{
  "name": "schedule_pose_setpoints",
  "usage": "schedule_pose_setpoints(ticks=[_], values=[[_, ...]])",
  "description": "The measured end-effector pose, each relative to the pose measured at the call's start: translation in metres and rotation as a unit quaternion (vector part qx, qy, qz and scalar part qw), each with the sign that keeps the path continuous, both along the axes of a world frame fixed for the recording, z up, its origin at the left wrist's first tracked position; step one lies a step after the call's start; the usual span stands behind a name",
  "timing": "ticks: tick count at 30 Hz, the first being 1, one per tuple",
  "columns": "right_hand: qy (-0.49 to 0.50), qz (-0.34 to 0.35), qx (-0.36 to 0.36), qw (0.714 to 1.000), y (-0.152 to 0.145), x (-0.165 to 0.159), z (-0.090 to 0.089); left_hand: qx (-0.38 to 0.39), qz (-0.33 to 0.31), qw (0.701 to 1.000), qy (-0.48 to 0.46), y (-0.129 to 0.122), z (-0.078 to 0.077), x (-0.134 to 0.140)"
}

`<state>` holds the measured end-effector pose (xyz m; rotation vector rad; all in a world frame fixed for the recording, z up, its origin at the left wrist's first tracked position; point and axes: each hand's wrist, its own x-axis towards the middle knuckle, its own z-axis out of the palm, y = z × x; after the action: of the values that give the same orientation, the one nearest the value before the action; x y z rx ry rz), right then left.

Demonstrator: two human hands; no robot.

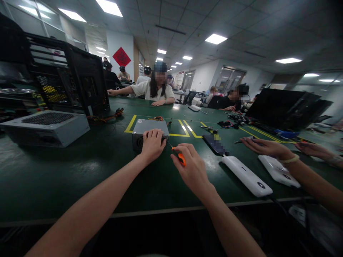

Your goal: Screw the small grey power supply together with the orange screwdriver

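Note:
A grey computer power supply (150, 125) stands on the green table in front of me, its dark fan-grille side facing me. My left hand (153, 144) lies over its near right edge, with the fingers curled on the top and the thumb at the right corner. My right hand (191, 166) is closed round an orange-and-black screwdriver (182, 159). The thin shaft slants up and left to the right side of the power supply. I cannot make out whether the tip touches a screw. Coloured cables (158, 118) lie behind the power supply.
At left stand another power supply (66, 130) and an open black computer case (88, 82). On the right lie a phone (214, 143), white power banks (246, 176) and another person's hand (265, 147). A person (155, 89) sits opposite. Black monitors (284, 110) stand far right.

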<state>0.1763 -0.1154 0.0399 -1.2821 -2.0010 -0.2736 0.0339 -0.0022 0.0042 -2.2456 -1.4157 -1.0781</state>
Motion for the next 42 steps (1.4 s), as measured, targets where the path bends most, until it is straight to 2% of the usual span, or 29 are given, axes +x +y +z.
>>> schedule_pose_setpoints(ticks=[4, 8, 11, 16, 22, 24, 29, 31, 35, 37, 40, 42], values=[[0.013, -0.025, -0.009, 1.000, 0.001, -0.001, 0.000, 0.008, 0.000, 1.000, 0.007, 0.000, -0.001, 0.000], [-0.031, 0.000, 0.006, 1.000, 0.000, 0.000, 0.001, 0.009, 0.002, 1.000, 0.010, 0.001, -0.001, 0.000], [-0.010, 0.018, 0.006, 1.000, 0.001, 0.000, 0.001, 0.009, 0.006, 1.000, 0.007, 0.001, -0.001, 0.000], [0.040, 0.009, -0.020, 0.999, 0.006, 0.001, -0.001, 0.010, 0.007, 1.000, 0.010, 0.001, -0.002, 0.000], [-0.004, 0.050, -0.010, 0.999, 0.008, 0.002, 0.004, 0.012, 0.006, 1.000, 0.002, 0.000, 0.000, 0.001], [-0.004, 0.024, -0.008, 1.000, 0.007, 0.003, 0.006, 0.011, 0.006, 1.000, 0.001, 0.000, 0.000, 0.001], [-0.061, -0.125, -0.044, 0.989, 0.002, 0.006, 0.011, 0.013, 0.009, 1.000, 0.008, 0.001, -0.001, 0.001], [-0.095, -0.115, -0.045, 0.988, 0.000, 0.007, 0.014, 0.010, 0.011, 1.000, 0.009, 0.001, -0.001, 0.001], [-0.120, -0.037, -0.034, 0.991, -0.001, 0.008, 0.017, 0.006, 0.014, 1.000, 0.004, 0.001, -0.001, 0.002], [-0.096, -0.044, -0.039, 0.994, 0.001, 0.007, 0.017, 0.005, 0.015, 1.000, 0.005, 0.001, -0.001, 0.002], [-0.066, -0.096, -0.052, 0.992, 0.003, 0.006, 0.017, 0.004, 0.012, 1.000, 0.004, 0.001, -0.001, 0.001], [-0.082, -0.089, -0.054, 0.991, 0.003, 0.007, 0.017, 0.005, 0.009, 1.000, 0.002, 0.001, -0.001, 0.001]])
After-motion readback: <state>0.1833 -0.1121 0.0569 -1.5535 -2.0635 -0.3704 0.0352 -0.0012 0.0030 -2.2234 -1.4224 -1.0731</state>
